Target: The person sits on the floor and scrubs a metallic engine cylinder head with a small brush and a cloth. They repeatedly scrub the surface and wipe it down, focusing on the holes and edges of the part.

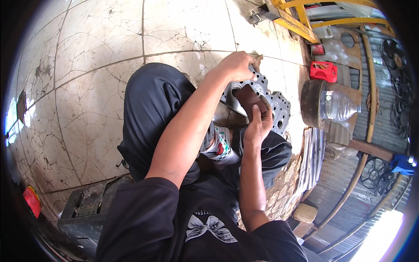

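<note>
A grey metal engine cylinder head, full of round holes, lies in front of my bent legs. My left hand reaches over to its far left end, with the fingers curled down over the edge. Between the thumb and fingers of my right hand is a piece of brown sandpaper. The sheet is slightly bent and covers part of the head's face, including some of its larger openings. Whether the sandpaper touches the metal, I cannot tell.
Cracked pale tiles make up the floor. To the right are a red plastic container, a round brown drum and a clear plastic bottle. A yellow metal frame stands far right. Near my left side sits a dark case.
</note>
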The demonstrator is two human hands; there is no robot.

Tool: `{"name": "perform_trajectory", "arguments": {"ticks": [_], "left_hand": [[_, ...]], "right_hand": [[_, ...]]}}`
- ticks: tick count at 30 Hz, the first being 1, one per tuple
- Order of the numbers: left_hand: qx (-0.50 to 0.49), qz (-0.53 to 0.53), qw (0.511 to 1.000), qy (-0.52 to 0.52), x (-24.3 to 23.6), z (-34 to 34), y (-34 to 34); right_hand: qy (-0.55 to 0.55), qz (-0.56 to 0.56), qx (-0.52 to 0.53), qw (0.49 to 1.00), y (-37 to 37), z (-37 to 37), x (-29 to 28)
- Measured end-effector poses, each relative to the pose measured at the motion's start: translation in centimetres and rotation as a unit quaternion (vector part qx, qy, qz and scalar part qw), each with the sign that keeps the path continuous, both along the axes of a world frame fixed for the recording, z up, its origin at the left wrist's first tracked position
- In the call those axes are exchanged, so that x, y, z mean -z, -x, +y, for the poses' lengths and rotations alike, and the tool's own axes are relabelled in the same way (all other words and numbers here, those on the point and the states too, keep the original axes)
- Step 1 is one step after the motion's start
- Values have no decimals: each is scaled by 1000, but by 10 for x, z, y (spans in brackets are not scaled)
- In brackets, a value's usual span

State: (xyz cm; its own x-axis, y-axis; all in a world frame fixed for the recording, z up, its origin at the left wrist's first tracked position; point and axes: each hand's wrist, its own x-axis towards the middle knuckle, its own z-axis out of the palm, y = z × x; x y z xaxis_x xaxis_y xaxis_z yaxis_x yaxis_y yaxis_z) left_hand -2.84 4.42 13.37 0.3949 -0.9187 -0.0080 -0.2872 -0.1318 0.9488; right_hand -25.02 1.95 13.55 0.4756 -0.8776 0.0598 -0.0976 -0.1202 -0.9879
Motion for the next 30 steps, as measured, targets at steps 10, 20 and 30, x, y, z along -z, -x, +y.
{"name": "perform_trajectory", "arguments": {"ticks": [10, 20, 30], "left_hand": [[176, 122, 976, 48, -16, 15, 9], [218, 156, 956, 116, -21, 11, 31], [217, 163, 960, 64, -30, 17, 30]], "right_hand": [[-128, -220, 9, 967, 1, 18, -30], [-73, -148, 50, 985, 3, 18, -37], [41, 24, 55, 997, 10, 8, -42]]}}
